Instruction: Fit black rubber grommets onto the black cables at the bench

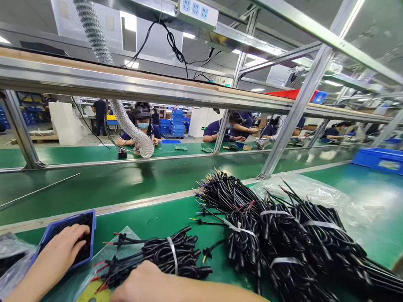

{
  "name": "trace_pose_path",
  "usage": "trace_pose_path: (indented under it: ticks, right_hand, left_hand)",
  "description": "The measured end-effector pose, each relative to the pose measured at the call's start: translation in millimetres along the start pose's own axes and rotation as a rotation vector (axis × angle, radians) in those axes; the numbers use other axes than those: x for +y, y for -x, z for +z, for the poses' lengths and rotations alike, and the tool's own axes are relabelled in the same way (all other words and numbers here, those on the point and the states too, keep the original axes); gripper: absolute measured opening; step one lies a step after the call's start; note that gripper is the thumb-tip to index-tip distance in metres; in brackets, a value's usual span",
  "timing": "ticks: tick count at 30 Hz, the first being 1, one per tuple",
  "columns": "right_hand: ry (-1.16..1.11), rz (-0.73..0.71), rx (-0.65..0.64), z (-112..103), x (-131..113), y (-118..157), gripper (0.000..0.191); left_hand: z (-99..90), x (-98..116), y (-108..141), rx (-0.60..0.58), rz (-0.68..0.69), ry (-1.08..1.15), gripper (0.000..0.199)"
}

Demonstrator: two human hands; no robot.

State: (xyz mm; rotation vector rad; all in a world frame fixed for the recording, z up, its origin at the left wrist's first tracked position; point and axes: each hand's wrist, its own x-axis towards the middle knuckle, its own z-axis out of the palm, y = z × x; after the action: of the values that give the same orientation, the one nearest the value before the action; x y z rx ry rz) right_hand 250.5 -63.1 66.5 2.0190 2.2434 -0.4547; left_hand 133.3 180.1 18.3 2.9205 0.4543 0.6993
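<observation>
The black cables (188, 246) look smooth and slightly shiny, like plastic or rubber; the blue bin (93, 234) is plastic. The green worktop (164, 218) is glossy, the clear film (325, 193) crinkled plastic. The shelf beam (119, 82) is smooth metal, the duct (93, 36) ridged silvery foil.

Bright ceiling lights (130, 21) cast pale glare on the green bench (388, 201) (edges look wide-angle stretched).

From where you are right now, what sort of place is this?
Probably a factory workshop for electrical parts: bundles of black cables lie on a green bench, people sit or lean at another bench beyond, and a power strip is mounted overhead.
</observation>
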Motion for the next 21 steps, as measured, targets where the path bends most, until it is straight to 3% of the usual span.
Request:
trace_pose_path:
  ticks: [3, 7, 10, 16, 21]
  right_hand:
    - [0.12, 0.022, 0.006, 8.0, -5.7, -2.6, 0.025]
    - [0.072, -0.07, 0.052, 8.0, -0.1, 1.0, 0.018]
    - [-0.031, -0.131, 0.04, 6.7, 6.6, 1.8, 0.016]
    - [-0.277, -0.213, 0.0, 8.1, 11.9, -0.2, 0.023]
    - [-0.443, -0.02, 0.094, 7.8, 5.6, -2.5, 0.01]
  left_hand:
    - [-1.2, 4.1, 0.1, -0.067, -0.016, -0.006, 0.034]
    - [-21.2, 24.2, -4.0, -0.222, -0.038, -0.066, 0.031]
    - [-33.3, 37.8, -7.3, -0.253, -0.07, -0.144, 0.025]
    - [-40.1, 37.3, -0.1, -0.142, -0.107, -0.108, 0.022]
    - [-49.1, 53.9, 32.8, -0.013, -0.135, 0.125, 0.02]
